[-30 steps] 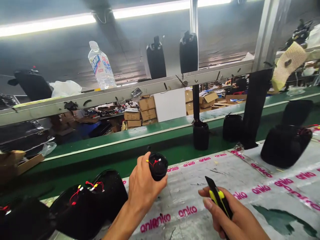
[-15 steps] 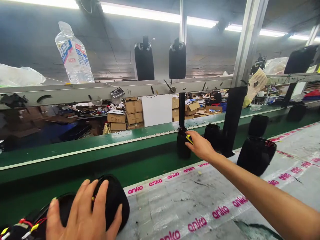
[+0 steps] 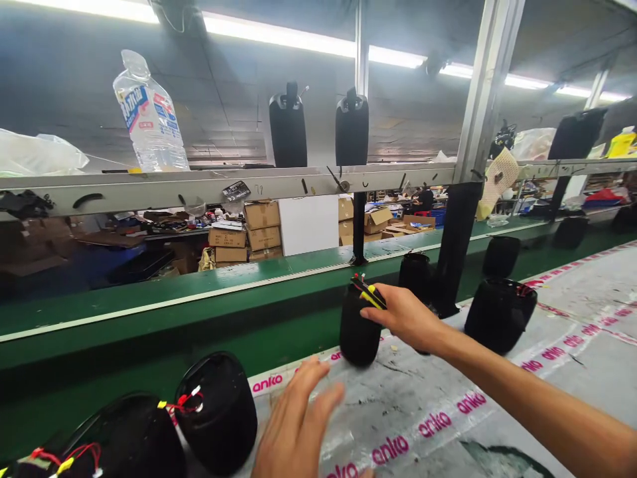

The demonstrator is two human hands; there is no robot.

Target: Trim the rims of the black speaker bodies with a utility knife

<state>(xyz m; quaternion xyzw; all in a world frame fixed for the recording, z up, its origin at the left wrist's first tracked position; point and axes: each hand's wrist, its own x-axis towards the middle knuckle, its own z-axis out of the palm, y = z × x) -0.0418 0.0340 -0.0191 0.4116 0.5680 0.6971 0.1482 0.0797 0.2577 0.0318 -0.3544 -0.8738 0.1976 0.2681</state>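
The right hand (image 3: 411, 318) is curled around a black-and-yellow knife (image 3: 371, 297), against the upper right side of a black housing (image 3: 358, 335); whether it also grips the housing, I cannot tell; that housing is mid-scene, by the far edge of the grey table (image 3: 381, 398); the left hand (image 3: 293, 425), blurred, is loosely spread nearer, visibly holding nothing; wired housings (image 3: 223, 421) sit near left.

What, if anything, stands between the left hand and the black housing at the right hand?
Nothing visible; only the pink-lettered bench covering shows between the left hand and the black housing.
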